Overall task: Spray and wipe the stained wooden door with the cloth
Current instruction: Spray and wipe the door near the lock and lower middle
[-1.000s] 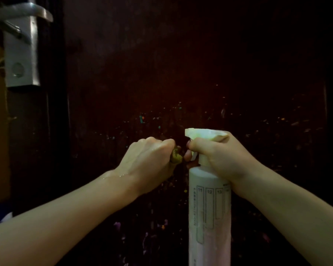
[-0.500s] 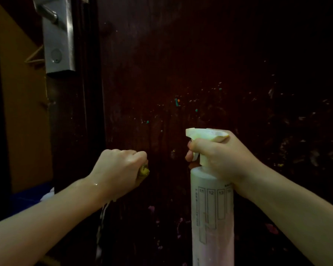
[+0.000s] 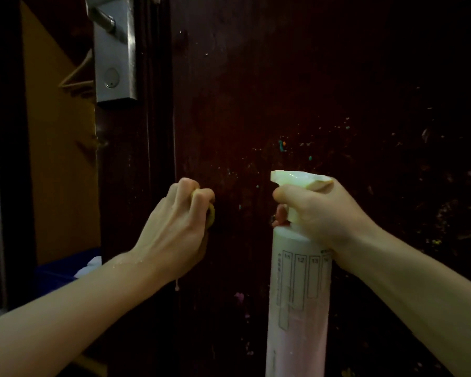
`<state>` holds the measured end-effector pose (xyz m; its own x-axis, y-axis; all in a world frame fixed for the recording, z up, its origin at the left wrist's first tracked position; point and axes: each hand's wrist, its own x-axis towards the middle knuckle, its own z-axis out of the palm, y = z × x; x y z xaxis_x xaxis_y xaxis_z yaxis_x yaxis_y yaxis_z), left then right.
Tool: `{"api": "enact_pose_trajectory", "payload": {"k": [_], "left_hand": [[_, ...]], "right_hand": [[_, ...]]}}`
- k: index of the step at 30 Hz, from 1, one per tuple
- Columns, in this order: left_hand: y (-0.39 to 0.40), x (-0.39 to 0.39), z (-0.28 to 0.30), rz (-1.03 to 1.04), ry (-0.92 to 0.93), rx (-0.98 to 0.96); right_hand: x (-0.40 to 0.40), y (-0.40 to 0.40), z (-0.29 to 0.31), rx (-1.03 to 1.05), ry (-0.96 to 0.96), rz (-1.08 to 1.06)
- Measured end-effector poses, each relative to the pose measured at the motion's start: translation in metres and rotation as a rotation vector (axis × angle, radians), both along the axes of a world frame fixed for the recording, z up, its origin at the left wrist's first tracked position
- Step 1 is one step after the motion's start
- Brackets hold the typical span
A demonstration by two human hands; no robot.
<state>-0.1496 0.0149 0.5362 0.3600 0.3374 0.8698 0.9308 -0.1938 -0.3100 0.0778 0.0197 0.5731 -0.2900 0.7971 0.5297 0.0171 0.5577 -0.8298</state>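
Fingers (image 3: 195, 198) of the left hand (image 3: 174, 229) are curled tight into a fist around the cloth (image 3: 210, 213), so that only a small yellowish fold of it shows, poking out between the knuckles and the door (image 3: 337, 91); the cloth sits on the far side of those fingers, pressed against the wood or very close to it, though the contact itself is hidden behind the hand. Water beads on that wrist and a drop hangs under the heel of the hand. To the right, the right hand (image 3: 318, 213) grips the neck of the bottle (image 3: 298, 308), which stands upright: the index finger lies bent across the front just under the pale spray head (image 3: 297, 178), and fingertips show below it at the trigger, wrapped round from the far side. The nozzle points left, toward the cloth hand, with a clear gap of bare door between the two hands. The bottle's body is whitish with a printed grid of numbered boxes, and pinkish lower down. Beyond the hands, the door is dark brown and flecked with small spots of colour, teal, orange and yellow, thickest to the right of and above the spray head. Farther up on the left, a metal lock plate (image 3: 114, 58) with a lever handle sits on the door's edge. Past that edge, something blue (image 3: 65, 265) lies low down.
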Motion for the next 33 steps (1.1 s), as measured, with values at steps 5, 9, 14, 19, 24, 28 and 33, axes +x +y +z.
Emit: {"api": "enact_pose_trajectory", "payload": {"k": [5,9,14,19,24,28,33], "left_hand": [[-0.005,-0.006,0.010,0.065,-0.235,-0.049],[-0.007,-0.016,0.020,0.265,-0.165,0.077],[-0.003,-0.025,0.039,0.321,-0.151,0.163],[0.008,-0.009,0.073,0.164,-0.469,0.230],[0.043,0.012,0.058,0.065,-0.350,0.328],[0.046,0.008,0.005,-0.011,-0.064,0.252],[0.045,0.003,0.024,0.014,-0.082,0.281]], "right_hand": [[-0.007,0.001,0.003,0.044,-0.079,-0.001],[-0.015,0.000,0.001,0.013,-0.055,0.002],[-0.021,-0.002,0.003,-0.081,-0.013,0.069],[-0.028,-0.001,0.005,0.002,-0.053,0.007],[-0.027,0.001,0.006,-0.020,-0.052,-0.018],[-0.019,0.004,0.007,-0.096,-0.012,0.024],[-0.011,0.006,0.010,-0.012,0.003,-0.065]]}}
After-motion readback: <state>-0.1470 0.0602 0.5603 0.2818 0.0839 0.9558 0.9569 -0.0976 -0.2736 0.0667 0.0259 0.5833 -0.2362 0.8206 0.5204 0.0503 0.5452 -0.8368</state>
